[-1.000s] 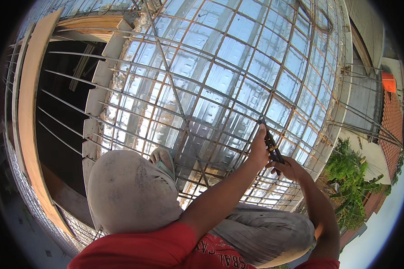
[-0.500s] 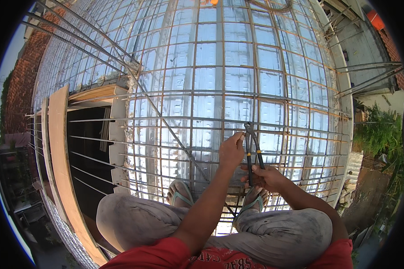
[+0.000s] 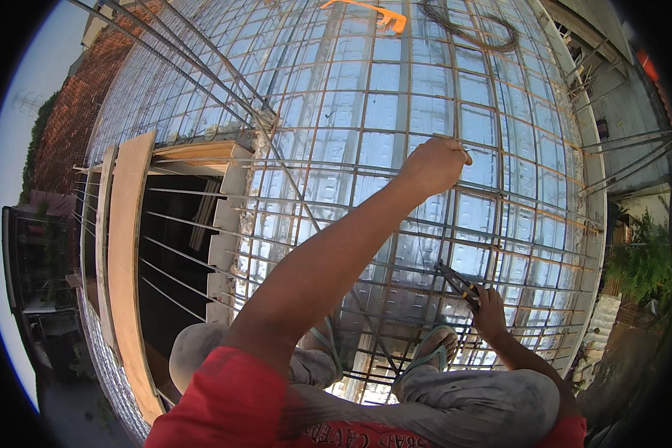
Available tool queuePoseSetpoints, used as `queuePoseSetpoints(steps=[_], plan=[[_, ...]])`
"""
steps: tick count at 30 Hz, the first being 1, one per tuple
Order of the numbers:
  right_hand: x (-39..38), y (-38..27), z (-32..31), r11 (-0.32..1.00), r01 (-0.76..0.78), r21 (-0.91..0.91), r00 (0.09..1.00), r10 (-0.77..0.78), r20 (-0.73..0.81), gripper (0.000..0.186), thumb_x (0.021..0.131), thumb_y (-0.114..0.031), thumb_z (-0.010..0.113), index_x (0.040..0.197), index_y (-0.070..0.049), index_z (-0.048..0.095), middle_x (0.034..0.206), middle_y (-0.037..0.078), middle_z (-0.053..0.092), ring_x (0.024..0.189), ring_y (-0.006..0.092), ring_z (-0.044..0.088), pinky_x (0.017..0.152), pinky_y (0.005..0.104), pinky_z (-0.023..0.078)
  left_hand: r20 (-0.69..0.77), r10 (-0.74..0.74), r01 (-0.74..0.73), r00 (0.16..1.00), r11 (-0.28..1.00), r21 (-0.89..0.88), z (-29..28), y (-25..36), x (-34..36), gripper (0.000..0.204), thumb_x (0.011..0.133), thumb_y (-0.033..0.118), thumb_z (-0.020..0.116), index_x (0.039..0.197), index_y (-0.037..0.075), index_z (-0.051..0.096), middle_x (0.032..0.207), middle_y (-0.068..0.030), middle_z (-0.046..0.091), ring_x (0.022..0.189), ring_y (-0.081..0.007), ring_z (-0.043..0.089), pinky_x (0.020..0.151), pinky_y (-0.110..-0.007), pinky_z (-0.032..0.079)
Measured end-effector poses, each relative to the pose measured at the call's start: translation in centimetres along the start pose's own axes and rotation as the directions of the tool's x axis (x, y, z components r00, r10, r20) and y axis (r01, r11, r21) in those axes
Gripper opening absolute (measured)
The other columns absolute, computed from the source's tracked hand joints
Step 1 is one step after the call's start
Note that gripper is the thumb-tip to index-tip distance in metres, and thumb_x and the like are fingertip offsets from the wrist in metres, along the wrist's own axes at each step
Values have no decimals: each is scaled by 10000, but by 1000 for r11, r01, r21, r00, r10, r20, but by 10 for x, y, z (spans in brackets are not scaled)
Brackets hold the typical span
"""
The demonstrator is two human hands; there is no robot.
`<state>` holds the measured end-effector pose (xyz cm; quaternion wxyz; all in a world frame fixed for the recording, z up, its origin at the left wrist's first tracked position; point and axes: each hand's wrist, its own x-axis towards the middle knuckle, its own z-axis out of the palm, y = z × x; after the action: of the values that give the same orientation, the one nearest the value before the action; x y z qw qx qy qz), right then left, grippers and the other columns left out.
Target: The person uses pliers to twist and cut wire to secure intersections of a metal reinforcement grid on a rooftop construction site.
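My left hand (image 3: 437, 166) reaches far forward over the rusty rebar grid (image 3: 407, 119), fingers curled and pinched near a crossing; what they hold is too small to make out. Below and right of it, my right hand (image 3: 490, 310) grips the dark handles of long pincer pliers (image 3: 455, 280) with yellow bands, their head low over the bars. The grid lies over shiny ribbed metal decking (image 3: 381, 134). My sandalled feet (image 3: 433, 347) are below the pliers, between my bent knees.
At the left is a dark opening (image 3: 175, 276) crossed by bars, edged by plywood boards (image 3: 131, 261). An orange tool (image 3: 388, 19) and a wire coil (image 3: 511, 37) lie ahead. Bundled rebars (image 3: 201, 67) slant at upper left. Roofs and plants (image 3: 635, 261) lie beyond the right edge.
My left hand has left the pliers' side and moved forward and right along the grid. The pliers have moved down and right in my right hand, now tilted further leftward.
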<state>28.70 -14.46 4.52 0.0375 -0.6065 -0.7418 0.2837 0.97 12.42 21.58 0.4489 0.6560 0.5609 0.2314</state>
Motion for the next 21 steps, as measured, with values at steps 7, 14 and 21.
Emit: queuePoseSetpoints(steps=[7, 14, 21], plan=[[4, -19, -59, 974, 146, -172, 987, -131, 96, 772, 734, -454, 833, 1338, -74, 539, 1304, 202, 503, 1236, 417, 491, 1070, 510, 394, 276, -229, 308, 933, 906, -290, -66, -1, -21, 274, 1006, 257, 564, 1141, 61, 700, 784, 19, 536, 673, -76, 418, 651, -235, 385], [141, -168, -175, 888, 369, 276, 926, -326, -188, 501, 959, -401, 654, 1299, -52, 542, 1187, 168, 645, 1122, 333, 618, 968, 437, 477, 328, -100, 318, 940, 609, -726, -44, -1, -30, 386, 911, 275, 756, 1182, 15, 667, 974, 14, 593, 817, -89, 495, 815, -287, 455], [223, -211, -139, 892, 127, 435, 980, -44, -195, 247, 1021, -222, 526, 1195, -74, 620, 680, 103, 636, 634, 260, 635, 630, 390, 470, 319, -137, 281, 938, 839, -466, -120, -91, 3, 490, 876, 440, 763, 1156, 43, 704, 1026, -11, 699, 914, -112, 574, 844, -300, 463]])
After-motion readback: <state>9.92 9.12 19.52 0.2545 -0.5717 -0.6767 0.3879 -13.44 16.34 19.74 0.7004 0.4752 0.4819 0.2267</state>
